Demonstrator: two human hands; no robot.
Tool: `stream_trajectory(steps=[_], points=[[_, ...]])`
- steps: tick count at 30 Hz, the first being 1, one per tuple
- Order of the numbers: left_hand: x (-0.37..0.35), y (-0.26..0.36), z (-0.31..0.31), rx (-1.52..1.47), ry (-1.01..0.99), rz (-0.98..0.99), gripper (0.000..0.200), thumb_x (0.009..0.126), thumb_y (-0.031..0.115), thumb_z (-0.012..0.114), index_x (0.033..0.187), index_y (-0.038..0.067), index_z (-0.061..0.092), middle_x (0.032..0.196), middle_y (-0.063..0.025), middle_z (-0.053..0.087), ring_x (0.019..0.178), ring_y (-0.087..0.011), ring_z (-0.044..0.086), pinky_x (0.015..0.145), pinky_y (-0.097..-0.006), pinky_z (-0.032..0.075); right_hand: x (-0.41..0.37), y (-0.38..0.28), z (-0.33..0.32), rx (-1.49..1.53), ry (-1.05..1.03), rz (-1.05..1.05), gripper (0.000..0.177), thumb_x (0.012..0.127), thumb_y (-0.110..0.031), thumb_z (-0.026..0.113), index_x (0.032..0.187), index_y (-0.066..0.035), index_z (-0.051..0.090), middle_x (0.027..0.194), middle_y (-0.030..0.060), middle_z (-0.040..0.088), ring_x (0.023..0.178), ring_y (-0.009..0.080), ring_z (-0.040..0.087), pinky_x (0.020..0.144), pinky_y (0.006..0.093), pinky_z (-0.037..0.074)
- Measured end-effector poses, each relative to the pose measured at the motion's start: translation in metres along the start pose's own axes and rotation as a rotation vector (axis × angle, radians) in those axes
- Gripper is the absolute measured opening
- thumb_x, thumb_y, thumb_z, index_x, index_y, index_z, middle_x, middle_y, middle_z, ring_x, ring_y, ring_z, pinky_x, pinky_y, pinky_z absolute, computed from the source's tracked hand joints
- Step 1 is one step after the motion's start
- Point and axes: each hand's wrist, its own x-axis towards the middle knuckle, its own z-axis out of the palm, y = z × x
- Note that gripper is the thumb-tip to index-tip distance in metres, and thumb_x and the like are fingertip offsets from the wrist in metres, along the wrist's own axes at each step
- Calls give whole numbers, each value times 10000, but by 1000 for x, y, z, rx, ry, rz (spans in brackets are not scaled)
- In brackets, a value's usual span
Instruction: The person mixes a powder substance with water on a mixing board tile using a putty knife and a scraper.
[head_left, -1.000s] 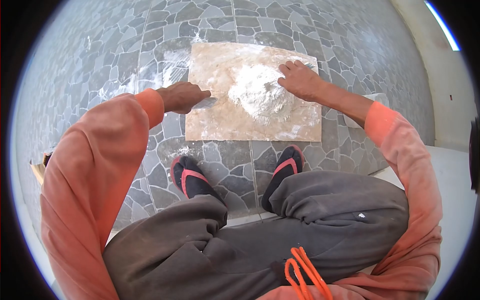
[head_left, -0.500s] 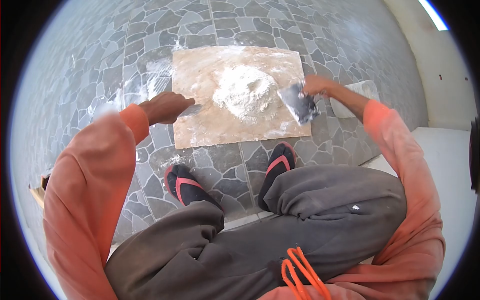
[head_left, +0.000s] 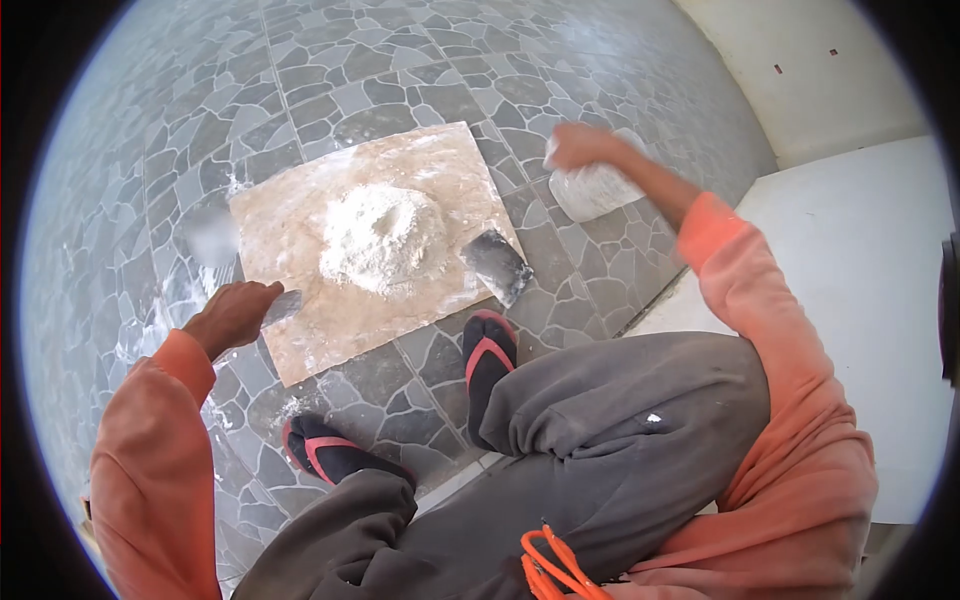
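My left hand (head_left: 236,318) is closed around a scraper, whose thin metal blade (head_left: 284,307) reaches over the left edge of a tan board (head_left: 300,345). On the board sits a heap of white powder (head_left: 382,235) with a hollowed, lumpy top. A flat, dark trowel blade (head_left: 497,266) smeared with white lies across the board's right edge, out of my hands. My right hand (head_left: 583,147) is closed at the upper rim of a whitish plastic container (head_left: 597,192) standing right of the board. Motion blur softens the fingers there.
Grey stone-patterned tiles (head_left: 400,105) cover the floor, with white smears left of the board. My feet in red-strapped sandals (head_left: 490,350) stand close to its near edge. A white raised surface (head_left: 840,260) and a pale wall (head_left: 820,70) lie to the right.
My right hand has let go of the trowel and moved right to the container. The view has turned, so the board appears tilted and further left. My left hand still holds the scraper.
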Motion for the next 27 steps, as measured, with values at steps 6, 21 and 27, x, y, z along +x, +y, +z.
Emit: stream_trajectory(steps=[6,21,27], points=[[0,2,-4,2,-22,-13,354,740,-91,576,1070,37,567,923,-207,667,930,-408,637,784,-485,506,-62,79,-46,-304,-143,181,469,726,-352,691,853,99,678,822,259,681,744,326,686,616,450,521],[-9,-1,-8,58,-56,-9,338,743,-78,596,1066,16,564,895,-207,659,914,-389,646,774,-478,508,-73,132,101,-42,367,151,446,900,-312,563,1189,25,611,1041,279,655,1007,423,616,892,466,483],[-20,1,-7,92,-55,-11,318,772,-47,584,1082,20,571,847,-198,663,869,-388,652,745,-490,504,-70,150,85,-158,349,40,358,897,-288,557,1079,7,649,943,264,664,929,431,619,859,489,486]])
